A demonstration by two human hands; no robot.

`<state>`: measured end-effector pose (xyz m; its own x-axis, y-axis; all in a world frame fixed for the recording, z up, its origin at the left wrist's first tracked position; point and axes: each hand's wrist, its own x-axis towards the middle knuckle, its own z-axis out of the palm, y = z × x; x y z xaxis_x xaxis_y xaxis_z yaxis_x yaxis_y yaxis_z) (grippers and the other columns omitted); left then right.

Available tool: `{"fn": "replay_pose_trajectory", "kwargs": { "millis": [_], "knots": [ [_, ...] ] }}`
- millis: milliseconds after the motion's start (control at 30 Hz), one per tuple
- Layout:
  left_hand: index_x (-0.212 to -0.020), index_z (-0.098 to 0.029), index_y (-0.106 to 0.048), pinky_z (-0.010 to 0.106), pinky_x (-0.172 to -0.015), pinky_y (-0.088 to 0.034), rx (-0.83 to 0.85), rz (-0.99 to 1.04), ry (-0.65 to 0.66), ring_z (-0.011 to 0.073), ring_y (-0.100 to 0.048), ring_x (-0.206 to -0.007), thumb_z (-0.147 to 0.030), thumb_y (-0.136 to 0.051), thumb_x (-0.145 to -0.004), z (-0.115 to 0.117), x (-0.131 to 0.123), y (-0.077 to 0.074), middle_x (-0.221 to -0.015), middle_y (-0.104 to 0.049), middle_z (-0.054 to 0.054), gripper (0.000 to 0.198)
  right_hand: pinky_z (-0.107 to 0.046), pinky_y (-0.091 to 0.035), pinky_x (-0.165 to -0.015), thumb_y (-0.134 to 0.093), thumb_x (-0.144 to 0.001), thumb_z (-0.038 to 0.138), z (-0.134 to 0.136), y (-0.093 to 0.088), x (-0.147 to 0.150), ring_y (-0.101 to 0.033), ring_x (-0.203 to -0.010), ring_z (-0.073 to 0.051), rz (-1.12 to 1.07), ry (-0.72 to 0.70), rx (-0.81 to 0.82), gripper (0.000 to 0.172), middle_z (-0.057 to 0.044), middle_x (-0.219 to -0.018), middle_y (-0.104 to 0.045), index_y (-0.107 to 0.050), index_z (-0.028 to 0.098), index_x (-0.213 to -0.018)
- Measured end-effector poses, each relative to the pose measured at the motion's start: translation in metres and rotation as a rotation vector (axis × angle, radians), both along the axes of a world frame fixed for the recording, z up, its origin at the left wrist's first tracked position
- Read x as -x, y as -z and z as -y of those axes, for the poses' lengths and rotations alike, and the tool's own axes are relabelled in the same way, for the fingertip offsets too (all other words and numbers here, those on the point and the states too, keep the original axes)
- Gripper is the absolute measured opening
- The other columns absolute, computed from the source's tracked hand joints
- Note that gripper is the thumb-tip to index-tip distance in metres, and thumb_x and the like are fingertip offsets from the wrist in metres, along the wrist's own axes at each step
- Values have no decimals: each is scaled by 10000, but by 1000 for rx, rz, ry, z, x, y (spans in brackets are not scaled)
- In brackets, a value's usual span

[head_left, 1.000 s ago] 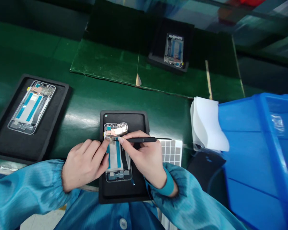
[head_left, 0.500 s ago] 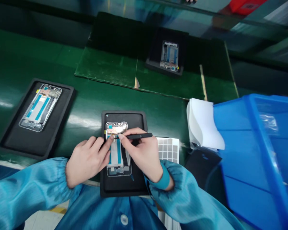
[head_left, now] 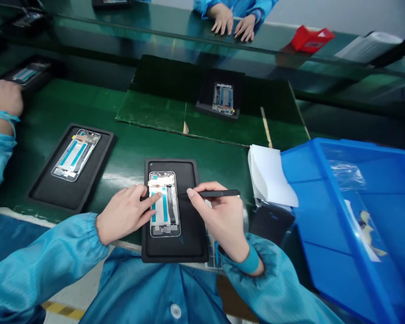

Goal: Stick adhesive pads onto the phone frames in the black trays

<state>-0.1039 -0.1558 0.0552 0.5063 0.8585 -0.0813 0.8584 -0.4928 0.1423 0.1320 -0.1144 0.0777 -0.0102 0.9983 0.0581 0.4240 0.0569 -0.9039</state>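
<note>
The person's left hand (head_left: 123, 220) lies relaxed and ungripping, its index fingertip (head_left: 158, 194) resting on the white-and-teal strip of a phone frame (head_left: 164, 204). The right hand (head_left: 219, 220) is closed around a slim black tool (head_left: 219, 193), its tip just right of the frame and apart from it. The frame lies upright in a black foam tray (head_left: 170, 255) near the worktop's (head_left: 128, 155) front edge.

A sheet of grey square pads (head_left: 212, 256) sits partly under the right hand. Toward the right edge are white sheets (head_left: 270, 180) and a blue plastic crate (head_left: 334, 148). Two more trays with frames (head_left: 75, 155) (head_left: 222, 98) lie left and ahead. A co-worker's hand (head_left: 5, 99) rests at the far left.
</note>
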Motion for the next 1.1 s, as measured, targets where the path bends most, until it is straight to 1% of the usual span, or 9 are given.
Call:
{"fn": "replay_pose_trajectory", "kwargs": {
  "millis": [100,233,333,433,600,700,867,967,1100],
  "knots": [
    [-1432,-244,-471,366,-746,-473,-48,-65,-66,241,-527,-905,-412,-445,-987,5,-3,-2,-1025,-525,93,477,-242,-484,-570,-736,-798,285,9,2,-12,-606,-602,-140,2,5,-5,119,0,-693,-659,-675,194,-751],
    [-1400,-331,-502,352,-756,-462,-46,-67,-63,224,-521,-888,-395,-447,-993,8,-7,-4,-1029,-526,75,416,-256,-501,-623,-736,-796,277,20,4,-24,-633,-670,-156,-10,9,-6,110,-11,-738,-673,-677,200,-745],
    [-1420,-356,-473,338,-738,-455,-59,-103,-114,226,-526,-903,-395,-471,-983,10,-10,-5,-1038,-532,73,439,-267,-507,-634,-736,-791,271,26,5,-34,-632,-671,-163,-33,6,3,111,-15,-729,-668,-675,201,-731],
    [-1428,-344,-465,333,-735,-456,-74,-127,-163,225,-536,-908,-385,-494,-972,15,-14,-2,-1040,-544,73,458,-276,-519,-647,-739,-791,273,32,7,-43,-636,-676,-169,-72,19,13,112,-19,-732,-668,-678,199,-734],
    [-1316,-263,-584,324,-748,-471,-161,-69,-257,209,-563,-909,-385,-443,-998,26,-20,5,-1090,-573,86,369,-281,-529,-623,-751,-781,288,39,14,-56,-639,-638,-171,-138,51,32,132,-14,-698,-662,-671,197,-730],
    [-1346,-288,-561,320,-734,-479,-173,-80,-288,208,-579,-890,-361,-452,-992,28,-23,6,-1092,-583,79,378,-283,-529,-625,-760,-780,293,41,19,-63,-643,-648,-174,-154,72,30,133,-17,-710,-672,-682,196,-734],
    [-1390,-282,-476,302,-733,-502,-75,-22,-335,196,-625,-905,-333,-414,-1000,23,-22,4,-1089,-598,62,399,-305,-557,-646,-797,-763,333,40,24,-76,-679,-696,-201,-139,97,19,144,-39,-766,-729,-732,205,-747],
    [-1399,-201,-390,297,-743,-509,-5,73,-475,197,-663,-903,-338,-401,-994,18,-21,6,-1081,-646,70,428,-367,-590,-718,-812,-755,360,37,26,-83,-711,-745,-238,-119,130,-41,158,-56,-812,-757,-763,212,-778],
    [-1154,-165,-516,323,-664,-494,108,-74,-637,251,-697,-804,-368,-375,-974,10,-28,3,-900,-702,85,306,-408,-588,-741,-758,-829,354,29,24,-92,-713,-731,-244,-65,174,-200,150,-60,-855,-755,-765,214,-883]
  ]
}}
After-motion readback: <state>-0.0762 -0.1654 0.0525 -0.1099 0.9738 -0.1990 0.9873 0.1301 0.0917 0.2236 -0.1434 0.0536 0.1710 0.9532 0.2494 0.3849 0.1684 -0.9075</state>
